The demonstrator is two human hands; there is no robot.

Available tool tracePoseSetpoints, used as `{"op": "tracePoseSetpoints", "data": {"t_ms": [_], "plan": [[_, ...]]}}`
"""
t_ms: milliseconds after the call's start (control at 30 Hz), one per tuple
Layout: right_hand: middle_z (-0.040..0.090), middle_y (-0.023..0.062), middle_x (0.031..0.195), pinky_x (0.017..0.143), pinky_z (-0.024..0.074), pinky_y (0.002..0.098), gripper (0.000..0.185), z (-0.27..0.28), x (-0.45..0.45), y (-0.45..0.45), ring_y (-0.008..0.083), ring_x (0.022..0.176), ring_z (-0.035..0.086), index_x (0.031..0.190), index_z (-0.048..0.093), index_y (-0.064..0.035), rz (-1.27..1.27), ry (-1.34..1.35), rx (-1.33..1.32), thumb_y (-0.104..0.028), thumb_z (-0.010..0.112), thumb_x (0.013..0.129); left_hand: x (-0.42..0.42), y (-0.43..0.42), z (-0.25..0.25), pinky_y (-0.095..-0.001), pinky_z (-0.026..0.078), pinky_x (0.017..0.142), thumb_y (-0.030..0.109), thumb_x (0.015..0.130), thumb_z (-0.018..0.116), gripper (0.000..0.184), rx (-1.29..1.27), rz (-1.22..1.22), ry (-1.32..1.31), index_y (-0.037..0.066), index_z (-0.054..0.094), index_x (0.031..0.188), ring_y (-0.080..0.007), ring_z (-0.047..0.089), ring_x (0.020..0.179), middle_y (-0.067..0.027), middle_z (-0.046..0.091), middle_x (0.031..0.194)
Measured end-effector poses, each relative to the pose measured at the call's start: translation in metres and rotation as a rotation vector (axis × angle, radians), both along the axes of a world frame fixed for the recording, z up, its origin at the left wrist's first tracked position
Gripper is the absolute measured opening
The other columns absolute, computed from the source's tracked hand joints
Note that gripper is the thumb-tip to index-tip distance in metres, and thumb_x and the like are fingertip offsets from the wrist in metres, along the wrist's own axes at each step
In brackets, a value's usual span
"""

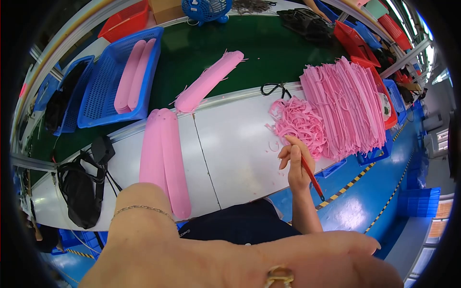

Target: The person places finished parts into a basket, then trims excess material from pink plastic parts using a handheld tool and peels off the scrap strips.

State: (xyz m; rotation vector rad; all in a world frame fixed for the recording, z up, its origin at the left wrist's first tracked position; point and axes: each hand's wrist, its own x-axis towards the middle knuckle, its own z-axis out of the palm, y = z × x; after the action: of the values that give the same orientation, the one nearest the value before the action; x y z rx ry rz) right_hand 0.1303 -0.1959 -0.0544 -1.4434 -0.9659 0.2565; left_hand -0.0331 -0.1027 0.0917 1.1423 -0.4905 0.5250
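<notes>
My left hand (230, 261), with a ring and a wrist bracelet, is very close to the camera along the bottom edge. Most of its fingers are cut off, so its grip cannot be made out. In my right hand (300, 165) is a thin red pen-like tool (313, 180), pointing down. That hand is beside a heap of curly pink scraps (300, 125). Behind the heap and to its right lies a big stack of pink strips with ragged edges (343, 108). Long pink rounded pieces (165, 158) lie on the white table, left of centre. Another pink piece (209, 81) with loose slivers rests farther back.
A blue basket (91, 98) holds two pink pieces at the left. Scissors with black handles (276, 90) lie by the scraps. A black bag (81, 194) is at the left, a blue fan (206, 9) at the back, and red bins (355, 43) at the back right.
</notes>
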Motion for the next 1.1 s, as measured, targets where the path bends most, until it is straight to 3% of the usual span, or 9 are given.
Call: {"op": "tracePoseSetpoints", "data": {"t_ms": [200,533,600,633,667,700,800,1033,1100], "plan": [[0.058,0.0106,0.071,0.050,0.0384,0.0193,0.033,-0.001,0.000,-0.001,0.0095,0.049,0.049,0.116,0.053,0.0052,-0.008,-0.001,-0.007,-0.019,0.039,0.100,-0.032,0.066,0.001,-0.0400,0.043,0.093,0.031,0.092,0.040,0.057,-0.062,-0.055,-0.021,-0.010,0.034,0.132,-0.0269,0.056,0.098,-0.0233,0.053,0.112],[0.058,0.0100,0.071,0.050,0.0389,0.0201,0.033,-0.016,0.006,-0.006,0.0095,0.049,0.050,0.117,0.053,0.0041,-0.007,-0.006,-0.010,-0.019,0.037,0.100,0.007,0.048,0.009,-0.0430,0.043,0.094,0.042,0.096,0.035,0.064,-0.166,-0.170,-0.074,-0.012,0.033,0.131,-0.0305,0.059,0.094,-0.0257,0.054,0.113],[0.058,0.0073,0.072,0.052,0.0390,0.0188,0.028,-0.028,0.013,-0.004,0.0066,0.053,0.049,0.118,0.054,0.0025,-0.071,0.353,-0.313,-0.013,0.042,0.098,0.011,0.049,0.013,-0.0436,0.043,0.094,0.044,0.097,0.034,0.066,-0.172,-0.207,-0.092,-0.012,0.033,0.131,-0.0312,0.060,0.094,-0.0262,0.054,0.113],[0.058,0.0075,0.072,0.052,0.0397,0.0192,0.028,-0.029,0.015,-0.010,0.0069,0.053,0.049,0.120,0.052,0.0022,-0.060,0.196,-0.125,-0.013,0.041,0.098,0.012,0.049,0.016,-0.0438,0.043,0.094,0.045,0.097,0.033,0.067,-0.174,-0.227,-0.096,-0.013,0.033,0.131,-0.0316,0.060,0.093,-0.0265,0.054,0.113],[0.058,0.0076,0.072,0.053,0.0404,0.0195,0.029,-0.003,0.010,-0.004,0.0071,0.053,0.050,0.121,0.051,0.0019,-0.048,0.036,0.064,-0.013,0.041,0.099,0.021,0.056,0.012,-0.0496,0.033,0.103,0.050,0.098,0.015,0.073,-0.198,-0.134,0.209,-0.010,0.022,0.139,-0.0369,0.049,0.116,-0.0272,0.049,0.124],[0.059,0.0090,0.073,0.054,0.0429,0.0210,0.032,0.004,0.011,-0.004,0.0092,0.055,0.052,0.123,0.048,0.0025,-0.095,0.055,0.077,-0.016,0.038,0.100,0.030,0.053,-0.006,-0.0478,0.033,0.105,0.044,0.100,0.016,0.066,-0.372,-0.094,0.283,-0.009,0.025,0.138,-0.0386,0.042,0.125,-0.0271,0.044,0.131],[0.059,0.0105,0.074,0.055,0.0449,0.0226,0.035,0.019,0.016,0.001,0.0119,0.056,0.055,0.123,0.048,0.0038,-0.225,0.199,0.158,-0.019,0.035,0.100,0.046,0.058,-0.058,-0.0478,0.031,0.107,0.040,0.100,0.020,0.060,-0.676,-0.139,0.392,-0.007,0.031,0.137,-0.0375,0.038,0.128,-0.0251,0.040,0.136],[0.061,0.0140,0.087,0.073,0.0516,0.0296,0.031,0.050,0.011,0.024,0.0197,0.078,0.062,0.121,0.046,0.0046,-0.280,0.096,0.324,-0.014,0.032,0.100,0.050,0.055,-0.077,-0.0481,0.030,0.108,0.038,0.100,0.021,0.058,-0.746,-0.139,0.442,-0.007,0.033,0.135,-0.0372,0.036,0.130,-0.0245,0.039,0.137],[0.062,0.0146,0.090,0.077,0.0507,0.0296,0.029,0.054,0.005,0.035,0.0203,0.083,0.062,0.120,0.047,0.0044,-0.333,0.031,0.364,-0.012,0.033,0.100,0.059,0.050,-0.087,-0.0419,0.031,0.108,0.037,0.101,0.025,0.057,-0.738,-0.099,0.435,-0.007,0.031,0.137,-0.0324,0.039,0.128,-0.0239,0.041,0.135]]}}
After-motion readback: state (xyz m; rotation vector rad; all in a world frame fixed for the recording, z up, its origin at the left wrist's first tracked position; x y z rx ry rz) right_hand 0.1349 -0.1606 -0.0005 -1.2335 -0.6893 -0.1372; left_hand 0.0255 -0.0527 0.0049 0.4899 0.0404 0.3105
